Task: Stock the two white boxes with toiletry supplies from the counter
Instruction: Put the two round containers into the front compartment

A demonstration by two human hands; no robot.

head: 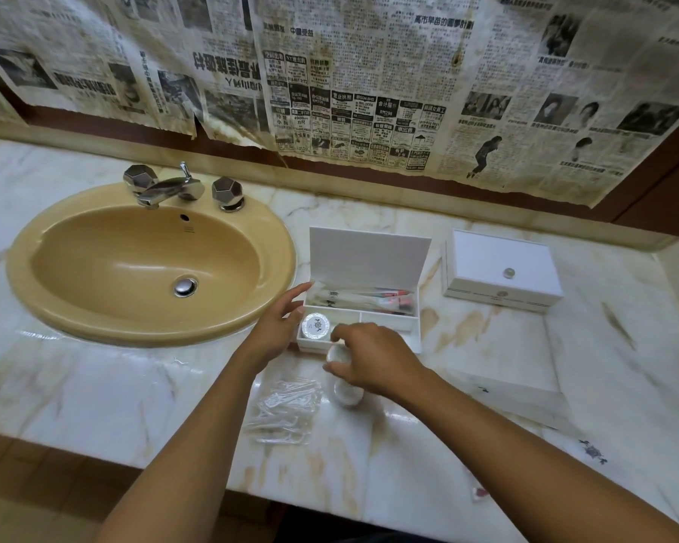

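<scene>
Right hand (373, 358) pinching round soap (338, 356) beside open box (412, 327)

Open white box (363, 307) (lid up) holds tubes; closed white box (500, 270) sits apart.

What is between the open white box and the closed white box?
Nothing: in the head view, only bare marble counter separates the open box from the closed box.
</scene>
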